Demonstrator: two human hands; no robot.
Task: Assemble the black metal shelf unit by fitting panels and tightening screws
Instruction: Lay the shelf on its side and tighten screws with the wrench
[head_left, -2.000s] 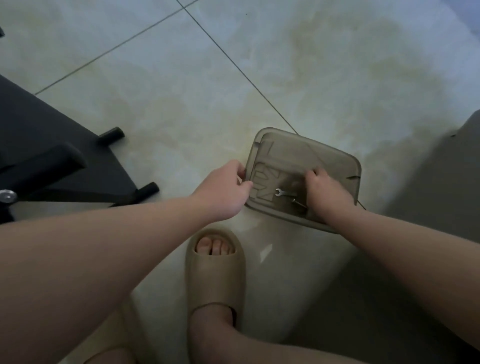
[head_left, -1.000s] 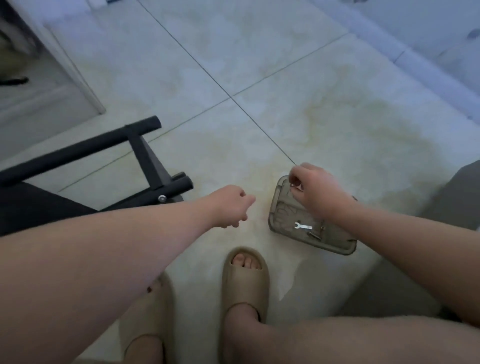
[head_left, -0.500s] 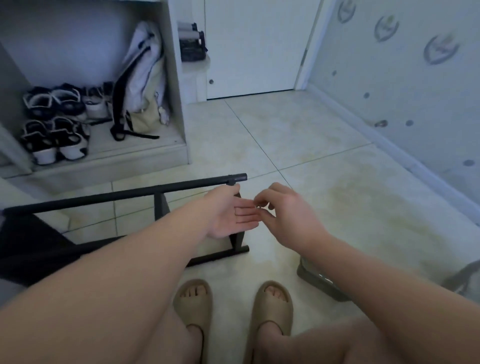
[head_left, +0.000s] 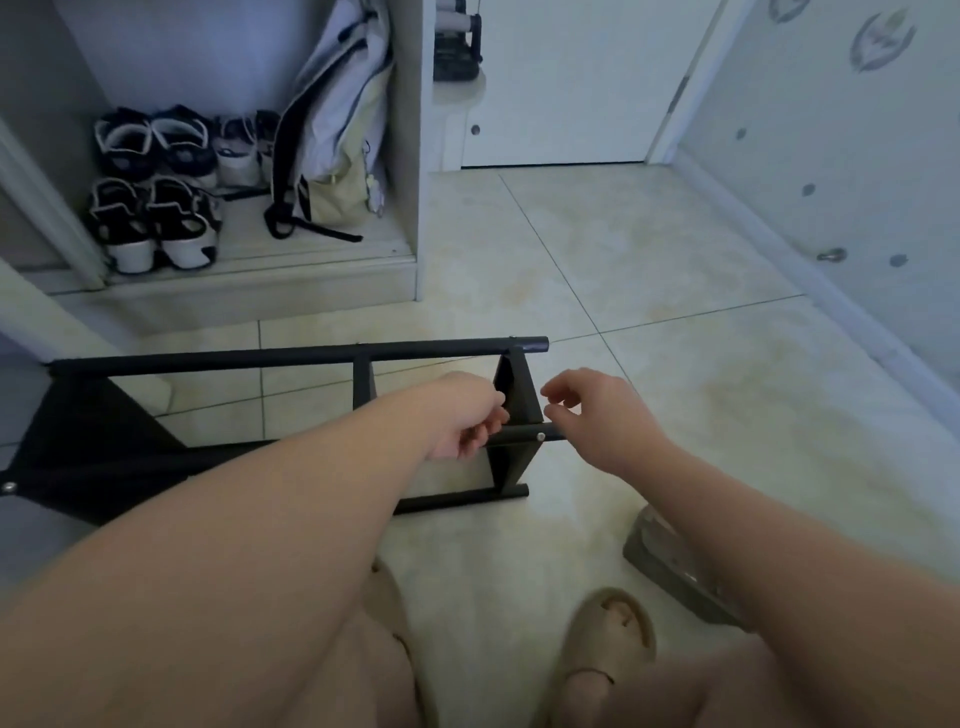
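Head view: shelf frame (head_left: 208, 359) lies on the floor (head_left: 623, 260).
Left hand (head_left: 462, 415): grips its bar (head_left: 517, 434).
Right hand (head_left: 597, 415): curled beside it; I cannot tell if it holds anything.

Shelf frame (head_left: 270, 359): left end cut off at the picture's left edge.
Right hand (head_left: 602, 415): whether its curled fingertips pinch anything is too small to tell.
Plastic tray (head_left: 657, 551): lower right, half hidden behind the forearm.

The pale tiled floor (head_left: 649, 260) bears the black shelf frame (head_left: 260, 358) on its side, a grey tray (head_left: 660, 558) nearby.
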